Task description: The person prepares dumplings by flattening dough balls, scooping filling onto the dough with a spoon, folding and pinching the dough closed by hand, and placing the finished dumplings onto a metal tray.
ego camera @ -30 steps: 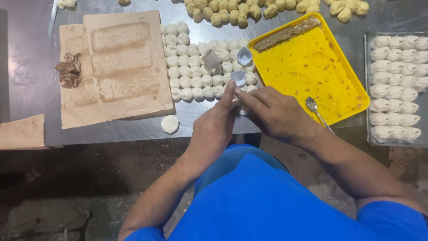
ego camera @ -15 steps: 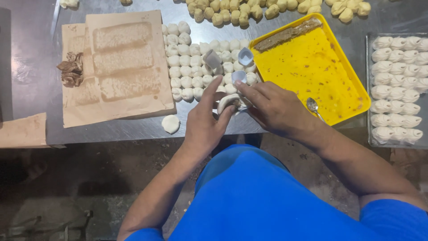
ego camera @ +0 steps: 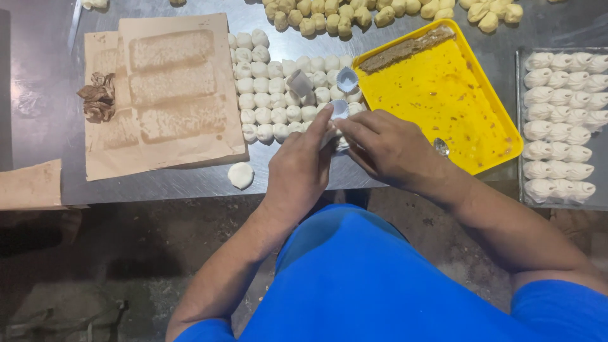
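Meeting fingertip to fingertip, the left hand (ego camera: 299,166) and right hand (ego camera: 387,147) pinch one white dough piece (ego camera: 330,135); a yellow tray (ego camera: 476,111) lies just beyond the right.

On the table (ego camera: 158,183), the paper sheet (ego camera: 164,145) lies left of the rows of dough balls (ego camera: 266,95). The tray (ego camera: 443,95) sits right of them, the rack of shaped pieces (ego camera: 560,126) further right. Both hands (ego camera: 342,152) meet at the rows' near edge.
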